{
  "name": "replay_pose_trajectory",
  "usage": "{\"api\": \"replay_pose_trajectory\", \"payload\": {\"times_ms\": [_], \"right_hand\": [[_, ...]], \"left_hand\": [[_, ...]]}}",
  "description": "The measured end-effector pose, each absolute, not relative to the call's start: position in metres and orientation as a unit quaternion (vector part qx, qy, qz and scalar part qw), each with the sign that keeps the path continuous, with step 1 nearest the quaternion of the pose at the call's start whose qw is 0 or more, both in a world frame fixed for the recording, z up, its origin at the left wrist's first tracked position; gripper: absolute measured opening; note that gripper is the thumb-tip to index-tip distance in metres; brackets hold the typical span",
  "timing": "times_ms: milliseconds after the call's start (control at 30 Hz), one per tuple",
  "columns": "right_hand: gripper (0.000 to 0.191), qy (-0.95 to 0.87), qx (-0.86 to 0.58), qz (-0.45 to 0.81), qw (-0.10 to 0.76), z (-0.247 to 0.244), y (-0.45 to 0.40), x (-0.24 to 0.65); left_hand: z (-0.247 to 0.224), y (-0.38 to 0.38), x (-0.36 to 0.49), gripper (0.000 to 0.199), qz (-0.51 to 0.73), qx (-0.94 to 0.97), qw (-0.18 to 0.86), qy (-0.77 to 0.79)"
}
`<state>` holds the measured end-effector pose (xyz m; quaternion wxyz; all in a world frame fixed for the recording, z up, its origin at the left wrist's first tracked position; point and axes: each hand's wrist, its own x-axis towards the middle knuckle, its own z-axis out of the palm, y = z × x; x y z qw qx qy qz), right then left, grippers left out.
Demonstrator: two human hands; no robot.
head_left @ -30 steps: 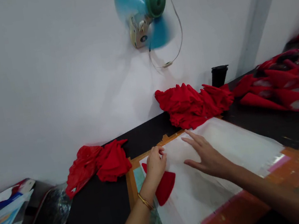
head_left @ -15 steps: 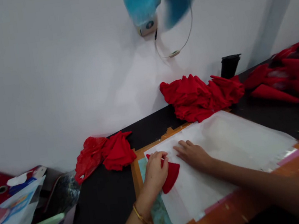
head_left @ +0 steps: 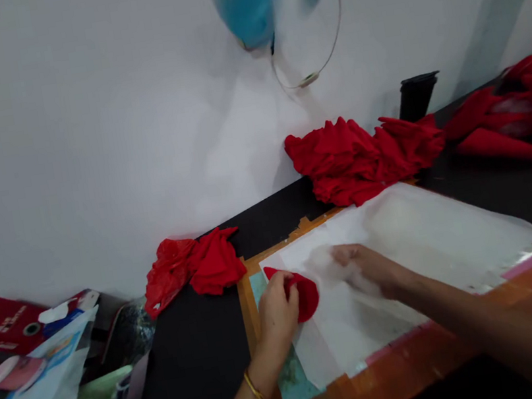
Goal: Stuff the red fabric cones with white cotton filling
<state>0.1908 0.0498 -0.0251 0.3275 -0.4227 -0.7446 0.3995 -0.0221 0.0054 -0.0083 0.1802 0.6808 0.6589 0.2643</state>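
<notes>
My left hand (head_left: 278, 307), with a gold bangle on the wrist, grips a small red cloth piece (head_left: 307, 296) at the left part of a white sheet (head_left: 336, 335). The piece looks cone-like, its pointed tip showing above my fingers. To its right, my right hand (head_left: 367, 268) is over the sheet with its fingers curled; motion blurs the fingertips and a whitish, filmy thing at them. The sheet lies on a board edged with brown tape (head_left: 403, 379).
Red cloth heaps lie behind the board (head_left: 345, 161) and at its left (head_left: 215, 263). A black cup (head_left: 418, 97) and more red pieces (head_left: 510, 129) are at the right. Bags and a red box (head_left: 2, 325) fill the left. A fan (head_left: 250, 5) spins above.
My left hand has lifted and curled the red piece, which was lying flatter. The right hand was spread flat on the sheet and is now curled, further right. The view has shifted slightly.
</notes>
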Motion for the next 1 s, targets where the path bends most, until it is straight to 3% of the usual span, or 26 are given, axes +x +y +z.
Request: {"api": "replay_pose_trajectory", "payload": {"times_ms": [100, 233, 467, 667, 733, 867, 1000], "right_hand": [[0.04, -0.722, -0.406, 0.452, 0.33, -0.022, 0.029, 0.178], [0.021, -0.79, -0.475, 0.267, 0.28, -0.024, 0.032, 0.17], [0.035, -0.821, -0.452, 0.247, 0.246, -0.026, 0.039, 0.17], [0.026, -0.864, -0.406, 0.207, 0.212, -0.046, 0.008, 0.153], [0.03, -0.84, -0.425, 0.24, 0.239, -0.05, 0.009, 0.153], [0.017, -0.733, -0.48, 0.352, 0.33, -0.046, 0.031, 0.167], [0.018, -0.666, -0.442, 0.466, 0.38, -0.04, 0.039, 0.17]], "left_hand": [[-0.003, 0.017, -0.016, 0.018, 0.33, 0.659, 0.21, 0.642], [-0.002, 0.016, 0.002, 0.019, 0.357, 0.667, 0.212, 0.618], [-0.003, 0.013, 0.014, 0.018, 0.353, 0.665, 0.214, 0.622], [-0.006, 0.023, 0.012, 0.018, 0.329, 0.656, 0.198, 0.65], [-0.007, 0.022, 0.014, 0.017, 0.328, 0.658, 0.2, 0.647], [-0.008, 0.014, 0.014, 0.014, 0.331, 0.689, 0.192, 0.616], [-0.012, 0.007, 0.016, 0.015, 0.37, 0.716, 0.182, 0.563]]}}
